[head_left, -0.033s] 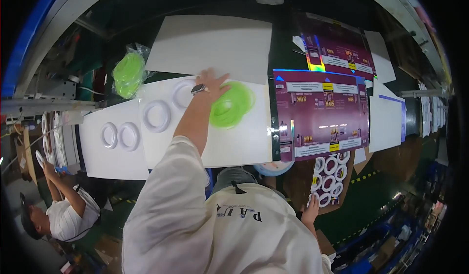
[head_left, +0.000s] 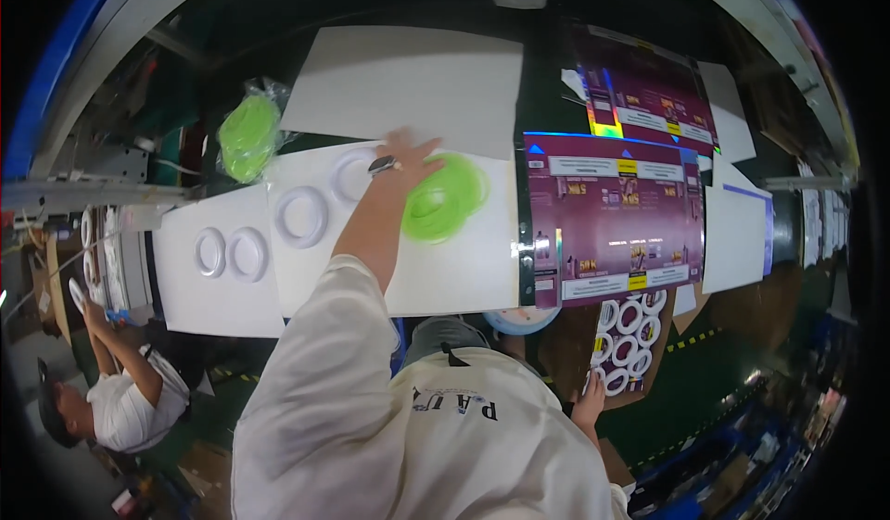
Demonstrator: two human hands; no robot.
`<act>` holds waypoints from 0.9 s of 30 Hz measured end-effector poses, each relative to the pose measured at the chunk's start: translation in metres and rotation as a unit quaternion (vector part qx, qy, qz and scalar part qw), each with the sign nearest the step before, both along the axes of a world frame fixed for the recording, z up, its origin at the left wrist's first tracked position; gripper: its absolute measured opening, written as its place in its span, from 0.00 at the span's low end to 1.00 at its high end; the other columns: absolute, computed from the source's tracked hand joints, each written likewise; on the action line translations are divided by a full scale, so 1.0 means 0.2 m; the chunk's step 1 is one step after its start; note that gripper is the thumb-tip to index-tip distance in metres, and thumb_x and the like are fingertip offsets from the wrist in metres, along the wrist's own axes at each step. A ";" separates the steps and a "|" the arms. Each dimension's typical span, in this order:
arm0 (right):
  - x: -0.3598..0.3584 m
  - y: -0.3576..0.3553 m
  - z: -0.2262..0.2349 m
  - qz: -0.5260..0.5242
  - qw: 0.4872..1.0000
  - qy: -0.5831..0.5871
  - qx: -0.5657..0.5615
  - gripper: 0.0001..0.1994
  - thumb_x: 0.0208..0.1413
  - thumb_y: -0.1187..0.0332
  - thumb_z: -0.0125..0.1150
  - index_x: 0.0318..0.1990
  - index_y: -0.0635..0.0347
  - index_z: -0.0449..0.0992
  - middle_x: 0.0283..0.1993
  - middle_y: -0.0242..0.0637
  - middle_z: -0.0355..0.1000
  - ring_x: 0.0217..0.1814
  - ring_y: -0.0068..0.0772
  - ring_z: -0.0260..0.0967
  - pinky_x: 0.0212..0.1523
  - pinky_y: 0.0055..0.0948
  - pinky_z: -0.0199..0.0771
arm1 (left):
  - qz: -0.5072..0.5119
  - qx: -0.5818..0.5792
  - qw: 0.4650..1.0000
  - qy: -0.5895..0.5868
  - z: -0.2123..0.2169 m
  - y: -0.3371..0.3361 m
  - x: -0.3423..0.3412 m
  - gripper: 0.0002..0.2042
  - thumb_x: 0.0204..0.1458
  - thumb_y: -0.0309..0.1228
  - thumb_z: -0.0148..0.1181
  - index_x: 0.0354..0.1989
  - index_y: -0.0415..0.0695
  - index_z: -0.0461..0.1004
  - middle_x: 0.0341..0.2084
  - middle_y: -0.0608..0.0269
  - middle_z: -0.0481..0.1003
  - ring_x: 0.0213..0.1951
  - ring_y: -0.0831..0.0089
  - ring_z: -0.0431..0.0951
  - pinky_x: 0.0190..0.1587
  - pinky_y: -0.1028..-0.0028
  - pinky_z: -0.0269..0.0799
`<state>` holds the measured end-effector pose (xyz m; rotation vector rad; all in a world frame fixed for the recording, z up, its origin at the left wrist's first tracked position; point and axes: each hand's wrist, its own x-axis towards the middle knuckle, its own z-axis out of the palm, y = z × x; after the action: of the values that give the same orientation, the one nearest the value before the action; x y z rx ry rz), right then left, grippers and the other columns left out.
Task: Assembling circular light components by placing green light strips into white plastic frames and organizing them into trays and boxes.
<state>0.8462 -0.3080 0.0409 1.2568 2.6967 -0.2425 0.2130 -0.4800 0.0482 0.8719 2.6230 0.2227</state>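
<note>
Fingers spread, my left hand point(head_left: 406, 157) is over the white board point(head_left: 362, 284), at the upper left edge of a loose stack of flat bright green rings point(head_left: 445, 200). A white ring point(head_left: 350, 175) lies partly behind my wrist, which wears a watch. Further left are a larger white ring point(head_left: 301, 217) and two smaller white rings point(head_left: 247, 254). Down at the right, my right hand point(head_left: 588, 403) is at the edge of a cardboard box point(head_left: 657, 364) holding several white rings point(head_left: 625, 349). Its fingers close on a ring at the box's near left corner.
Purple printed sheets point(head_left: 616, 214) lie right of the board, with more behind them. A clear bag of green rings point(head_left: 250, 135) lies back left. A grey-white board point(head_left: 408, 80) is at the back. Another person point(head_left: 139, 399) works at the lower left. A round tub point(head_left: 522, 321) stands below the table edge.
The whole view has shifted very slightly to the right. My hands and the things around them keep their places.
</note>
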 end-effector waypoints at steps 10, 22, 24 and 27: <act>-0.23 0.06 -0.04 0.003 0.997 0.069 -0.023 0.30 0.50 0.69 0.59 0.63 0.56 0.61 0.59 0.48 0.63 0.65 0.59 0.53 0.66 0.49 0.51 | 0.006 -0.011 0.999 -0.030 0.11 0.27 0.12 0.37 0.47 0.70 0.41 0.66 0.73 0.54 0.69 0.50 0.44 0.66 0.48 0.51 0.61 0.47 0.52; -0.10 0.09 -0.21 0.020 0.998 -0.003 -0.055 0.24 0.49 0.65 0.60 0.57 0.54 0.69 0.56 0.48 0.68 0.63 0.58 0.57 0.65 0.46 0.54 | 0.041 -0.039 0.998 -0.025 0.17 0.27 0.23 0.39 0.45 0.69 0.45 0.68 0.72 0.51 0.69 0.55 0.44 0.65 0.50 0.51 0.59 0.46 0.52; -0.08 0.14 -0.21 0.027 0.997 -0.022 -0.064 0.24 0.49 0.65 0.60 0.56 0.55 0.69 0.55 0.47 0.68 0.62 0.57 0.58 0.65 0.46 0.54 | 0.027 -0.056 0.998 -0.026 0.16 0.22 0.21 0.39 0.46 0.69 0.45 0.67 0.72 0.51 0.68 0.55 0.46 0.63 0.50 0.55 0.59 0.48 0.54; -0.08 0.21 -0.23 0.027 0.994 -0.043 -0.094 0.23 0.49 0.64 0.60 0.55 0.55 0.70 0.55 0.47 0.68 0.62 0.56 0.58 0.64 0.46 0.56 | 0.016 -0.075 0.996 -0.037 0.16 0.21 0.18 0.38 0.47 0.68 0.45 0.67 0.72 0.52 0.67 0.55 0.49 0.62 0.49 0.58 0.59 0.51 0.56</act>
<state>0.8309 -0.2659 -0.0045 1.1133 2.5625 -0.4156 0.2481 -0.4389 0.0802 0.7576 2.5492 0.0642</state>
